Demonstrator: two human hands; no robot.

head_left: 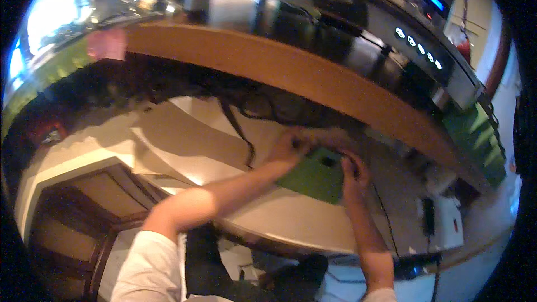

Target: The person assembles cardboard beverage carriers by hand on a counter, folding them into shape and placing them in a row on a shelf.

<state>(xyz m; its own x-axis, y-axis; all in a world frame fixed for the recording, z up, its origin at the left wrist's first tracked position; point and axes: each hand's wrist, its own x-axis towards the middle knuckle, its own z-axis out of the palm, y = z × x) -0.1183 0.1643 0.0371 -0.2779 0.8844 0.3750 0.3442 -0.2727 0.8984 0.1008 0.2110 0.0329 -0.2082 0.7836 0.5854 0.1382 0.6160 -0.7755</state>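
A flat green piece [313, 180], with a small dark patch near its upper part, lies over the pale tabletop between my hands. Whether it is cloth or card cannot be made out. My left hand [292, 146] is closed at its upper left edge, the fingers partly in shadow. Curled fingers of my right hand [356, 174] grip its right edge. Blur and shadow hide the far edge between the two hands.
Above and beyond my hands runs a wooden shelf edge [268, 53], carrying dark equipment with lit symbols [417, 45]. A black strap [239, 131] hangs onto the tabletop [246, 210]. To the right are a white box [447, 222] and a thin cable [385, 212].
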